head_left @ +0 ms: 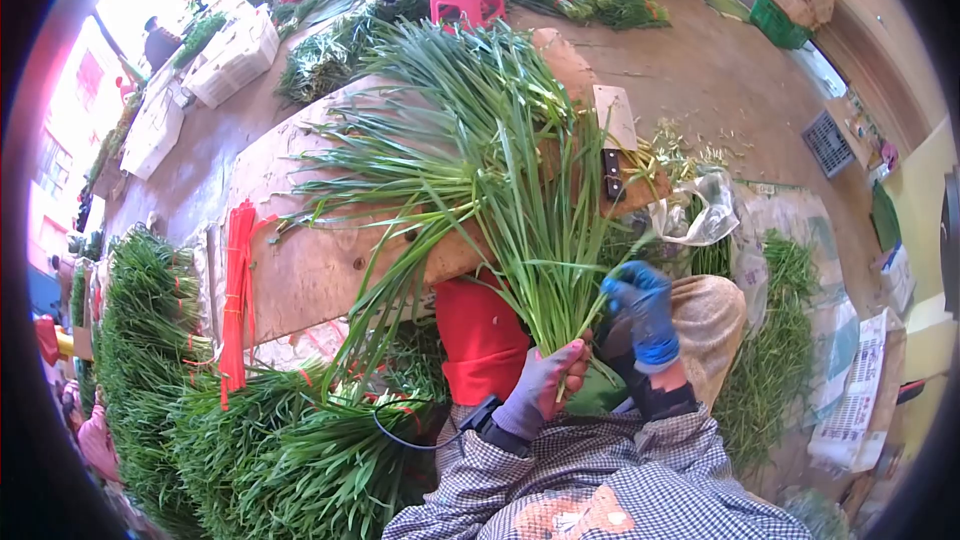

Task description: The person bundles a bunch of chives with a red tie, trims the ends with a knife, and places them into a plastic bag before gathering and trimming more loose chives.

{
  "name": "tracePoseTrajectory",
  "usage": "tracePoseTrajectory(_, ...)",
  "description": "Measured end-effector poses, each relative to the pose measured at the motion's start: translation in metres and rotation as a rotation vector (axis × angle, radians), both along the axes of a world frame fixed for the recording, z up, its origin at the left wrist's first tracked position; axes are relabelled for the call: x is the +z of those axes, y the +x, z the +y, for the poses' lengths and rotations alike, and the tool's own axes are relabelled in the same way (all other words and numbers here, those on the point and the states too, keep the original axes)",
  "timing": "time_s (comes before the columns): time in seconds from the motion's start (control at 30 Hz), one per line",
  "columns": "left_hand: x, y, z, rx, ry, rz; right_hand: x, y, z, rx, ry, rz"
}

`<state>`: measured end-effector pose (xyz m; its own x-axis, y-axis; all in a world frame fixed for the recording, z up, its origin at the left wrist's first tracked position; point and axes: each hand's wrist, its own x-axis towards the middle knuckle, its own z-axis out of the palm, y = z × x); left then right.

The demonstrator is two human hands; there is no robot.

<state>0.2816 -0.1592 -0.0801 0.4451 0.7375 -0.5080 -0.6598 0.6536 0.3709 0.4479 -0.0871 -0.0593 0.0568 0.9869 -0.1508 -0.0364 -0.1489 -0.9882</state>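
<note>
Head view, quick pass: bunch [540, 240] of long green chives is right in front of my chest, stem ends down, leaves fanning up and away over the board edge. Left hand [545, 385], grey glove, is closed round the stem ends. I read that low grip as what packs the stalks together while the tops stay free. Right hand [645, 315], blue glove, is just beside and a bit higher, fingers pinched on a leaf or two at the bunch's right side; which leaf exactly I can't tell. Behind the bunch, a tilted wooden board [320, 270] carries loose chives [440, 120], spread with their tips pointing away, probably so stems face me within reach. Cleaver [612, 140] lies on the board's right end, handle toward me, near the right hand's side. Red ties [238, 280] hang over the board's left end. Red stool [480, 335] sits under the board's near edge, seemingly propping it. Tied bundles [300, 450] are stacked low on my left, touching each other. Clear bag [705, 210] and a heap of trimmings [770, 360] are to my right. White crates [235, 55] stand well apart, far left.
</note>
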Motion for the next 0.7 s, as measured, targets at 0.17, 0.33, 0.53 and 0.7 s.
tracePoseTrajectory(0.17, 0.006, 0.0, -0.001, -0.028, 0.022, -0.006, 0.027, 0.045, 0.024, -0.097, 0.114, -0.129)
tracePoseTrajectory(0.33, 0.0, -0.001, -0.002, -0.004, -0.005, -0.021, 0.035, 0.049, 0.013, -0.247, 0.218, 0.021)
tracePoseTrajectory(0.53, 0.004, 0.003, -0.001, 0.005, -0.009, 0.017, -0.021, 0.047, -0.034, 0.249, -0.071, -0.589)
tracePoseTrajectory(0.7, -0.001, 0.0, -0.002, 0.022, -0.021, 0.011, 0.006, 0.066, -0.031, -0.199, 0.175, -0.43)
